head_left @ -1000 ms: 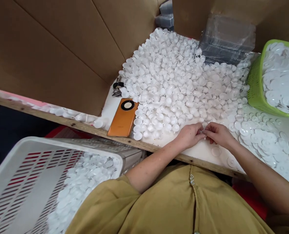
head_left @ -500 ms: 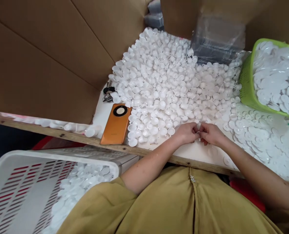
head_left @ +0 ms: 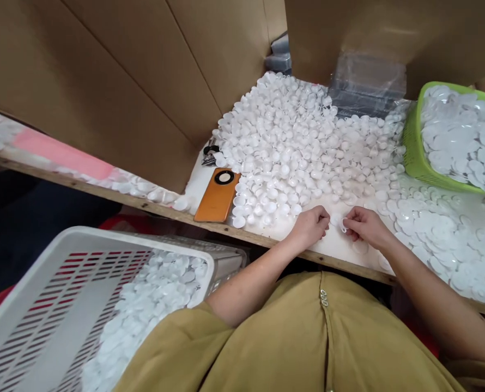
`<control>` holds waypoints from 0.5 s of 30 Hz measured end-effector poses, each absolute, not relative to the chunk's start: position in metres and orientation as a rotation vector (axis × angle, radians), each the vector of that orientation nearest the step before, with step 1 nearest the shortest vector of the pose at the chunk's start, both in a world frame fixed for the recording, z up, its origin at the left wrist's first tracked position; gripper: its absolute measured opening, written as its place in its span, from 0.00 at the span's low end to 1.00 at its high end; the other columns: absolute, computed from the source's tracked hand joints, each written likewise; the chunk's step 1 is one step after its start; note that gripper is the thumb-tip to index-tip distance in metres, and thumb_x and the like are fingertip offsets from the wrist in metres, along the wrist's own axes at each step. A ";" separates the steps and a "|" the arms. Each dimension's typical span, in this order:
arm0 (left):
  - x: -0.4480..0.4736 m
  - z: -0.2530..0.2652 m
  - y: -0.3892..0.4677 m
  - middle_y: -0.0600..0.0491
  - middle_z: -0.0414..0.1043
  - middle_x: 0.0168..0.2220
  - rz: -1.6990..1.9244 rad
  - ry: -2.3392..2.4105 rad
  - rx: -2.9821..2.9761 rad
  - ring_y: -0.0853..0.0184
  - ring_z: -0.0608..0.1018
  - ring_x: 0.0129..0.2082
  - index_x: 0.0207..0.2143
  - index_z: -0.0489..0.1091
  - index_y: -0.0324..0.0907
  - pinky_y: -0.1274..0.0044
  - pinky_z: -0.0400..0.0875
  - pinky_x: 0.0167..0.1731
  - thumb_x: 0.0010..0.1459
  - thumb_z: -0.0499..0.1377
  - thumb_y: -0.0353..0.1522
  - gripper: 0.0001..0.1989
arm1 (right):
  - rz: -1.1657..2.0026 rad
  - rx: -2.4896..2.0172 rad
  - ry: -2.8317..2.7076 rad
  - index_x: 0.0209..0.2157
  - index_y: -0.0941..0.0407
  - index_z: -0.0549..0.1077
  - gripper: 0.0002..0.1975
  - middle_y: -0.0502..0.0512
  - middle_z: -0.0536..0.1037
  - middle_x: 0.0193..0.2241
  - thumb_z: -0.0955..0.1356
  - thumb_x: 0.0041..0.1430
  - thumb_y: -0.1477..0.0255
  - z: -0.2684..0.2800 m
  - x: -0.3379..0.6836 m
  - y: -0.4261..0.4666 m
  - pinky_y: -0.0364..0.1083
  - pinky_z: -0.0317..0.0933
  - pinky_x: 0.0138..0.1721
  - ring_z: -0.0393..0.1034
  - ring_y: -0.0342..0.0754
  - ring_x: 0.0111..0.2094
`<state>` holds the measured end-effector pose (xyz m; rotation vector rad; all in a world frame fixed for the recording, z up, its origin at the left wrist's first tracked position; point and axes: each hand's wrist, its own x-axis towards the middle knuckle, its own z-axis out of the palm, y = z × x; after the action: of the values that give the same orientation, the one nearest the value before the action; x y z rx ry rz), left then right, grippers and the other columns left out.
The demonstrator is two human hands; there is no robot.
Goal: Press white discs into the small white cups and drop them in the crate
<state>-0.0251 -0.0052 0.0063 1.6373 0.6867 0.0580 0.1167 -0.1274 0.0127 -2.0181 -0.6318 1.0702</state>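
My left hand [head_left: 311, 226] and my right hand [head_left: 363, 225] rest close together near the front edge of the white tabletop [head_left: 340, 251]. Between their fingertips are small white plastic pieces [head_left: 338, 221]; the left pinches a cup-like one, the right a small disc-like one. A large heap of small white plastic cups [head_left: 299, 147] lies just beyond my hands. Flat white discs [head_left: 434, 234] spread over the table to the right of my right hand.
An orange phone [head_left: 217, 202] lies left of the heap, with keys [head_left: 210, 155] behind it. A green basket [head_left: 417, 158] of white discs stands at the right. A white slatted crate [head_left: 50, 283] with white parts sits low left. Cardboard walls [head_left: 144, 81] surround the back.
My hands have drawn slightly apart, with the white pieces now visible between the fingertips. The view has shifted a little.
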 end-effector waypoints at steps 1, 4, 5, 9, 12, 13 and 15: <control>-0.024 0.007 -0.006 0.58 0.70 0.25 0.040 0.672 1.673 0.75 0.73 0.21 0.32 0.66 0.40 0.83 0.68 0.22 0.57 0.53 0.28 0.03 | 1.058 -2.077 -0.676 0.26 0.55 0.64 0.08 0.48 0.72 0.16 0.67 0.49 0.68 0.013 0.116 -0.127 0.39 0.54 0.15 0.62 0.42 0.14; -0.019 0.007 -0.003 0.58 0.71 0.24 0.033 0.677 1.799 0.73 0.73 0.22 0.33 0.67 0.40 0.80 0.70 0.27 0.57 0.52 0.27 0.05 | 0.950 -2.238 -0.876 0.24 0.55 0.65 0.06 0.47 0.71 0.16 0.66 0.51 0.69 0.019 0.116 -0.121 0.41 0.56 0.18 0.62 0.42 0.14; -0.018 0.006 0.000 0.57 0.72 0.25 0.054 0.695 1.851 0.72 0.74 0.23 0.34 0.67 0.40 0.79 0.71 0.29 0.57 0.52 0.26 0.06 | 0.891 -2.281 -0.942 0.24 0.55 0.65 0.06 0.47 0.72 0.17 0.65 0.52 0.69 0.022 0.117 -0.119 0.41 0.56 0.19 0.62 0.42 0.15; -0.014 0.003 0.010 0.52 0.76 0.31 0.116 0.707 2.057 0.66 0.77 0.32 0.39 0.69 0.39 0.74 0.72 0.38 0.56 0.53 0.26 0.09 | 0.779 -2.390 -1.101 0.25 0.54 0.67 0.05 0.47 0.73 0.19 0.65 0.53 0.71 0.028 0.124 -0.107 0.42 0.54 0.23 0.63 0.42 0.18; -0.012 0.001 0.013 0.48 0.77 0.35 0.090 0.674 2.128 0.62 0.77 0.37 0.39 0.70 0.38 0.71 0.71 0.40 0.57 0.53 0.27 0.09 | 0.841 -2.430 -1.134 0.25 0.54 0.66 0.05 0.47 0.73 0.19 0.65 0.54 0.71 0.024 0.127 -0.102 0.42 0.54 0.24 0.63 0.43 0.19; -0.012 0.000 0.013 0.48 0.77 0.35 0.080 0.664 2.132 0.61 0.77 0.37 0.38 0.70 0.38 0.71 0.71 0.40 0.57 0.53 0.28 0.08 | 0.853 -2.438 -1.148 0.25 0.54 0.66 0.05 0.47 0.73 0.19 0.65 0.54 0.71 0.023 0.128 -0.101 0.42 0.53 0.25 0.63 0.43 0.19; -0.013 -0.001 0.014 0.49 0.77 0.34 0.068 0.643 2.127 0.61 0.77 0.36 0.38 0.70 0.39 0.71 0.71 0.39 0.56 0.54 0.28 0.08 | 0.859 -2.455 -1.198 0.26 0.54 0.65 0.05 0.47 0.72 0.20 0.64 0.55 0.71 0.021 0.126 -0.099 0.42 0.53 0.25 0.63 0.44 0.20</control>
<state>-0.0127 0.0138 -0.0012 2.1267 0.6427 0.0683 0.1263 -0.0987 0.0214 -2.4545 -1.1983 0.8594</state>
